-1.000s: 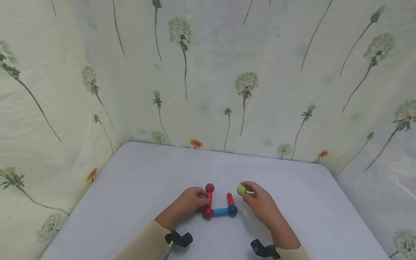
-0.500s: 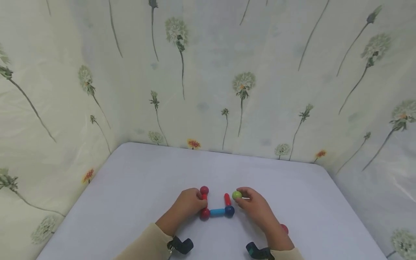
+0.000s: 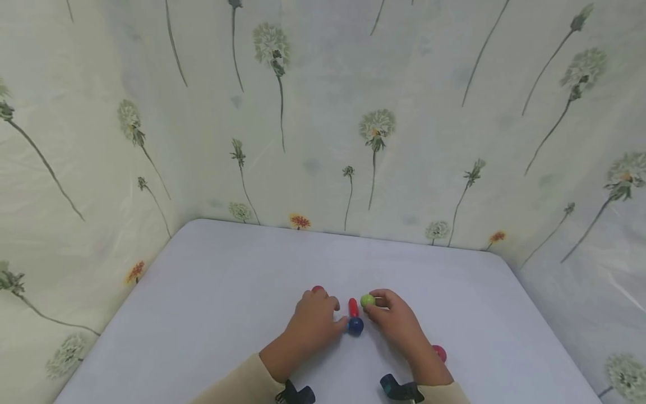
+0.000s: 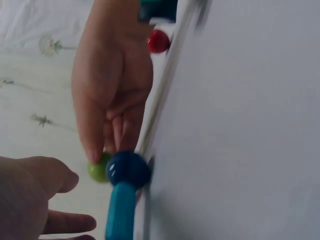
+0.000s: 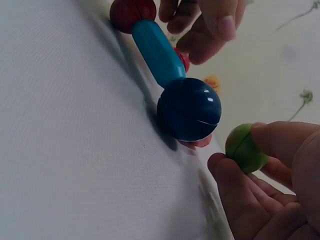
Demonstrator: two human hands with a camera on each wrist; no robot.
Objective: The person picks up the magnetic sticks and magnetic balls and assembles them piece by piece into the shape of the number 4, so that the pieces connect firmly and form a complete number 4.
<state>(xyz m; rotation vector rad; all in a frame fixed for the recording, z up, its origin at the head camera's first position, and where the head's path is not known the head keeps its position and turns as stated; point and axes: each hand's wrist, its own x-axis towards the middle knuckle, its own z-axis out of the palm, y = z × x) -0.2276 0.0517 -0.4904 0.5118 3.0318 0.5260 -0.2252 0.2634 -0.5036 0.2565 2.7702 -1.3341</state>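
My right hand pinches a small green ball between thumb and fingers, just right of a red rod. That rod runs back from a dark blue ball, part of a ball-and-rod building toy lying on the table. My left hand hovers over the toy's left side, fingers apart and gripping nothing, thumb near the dark blue ball. It hides most of the toy in the head view. In the right wrist view, a light blue rod joins the dark blue ball to a red ball.
Beside my right forearm lies a loose red ball. Another red ball shows behind my left hand. The white table meets a hanging flower-print cloth at its back and sides.
My left hand has let go of the left red rod and moved right, over the toy. My right hand has brought the green ball slightly left, closer to the other red rod.
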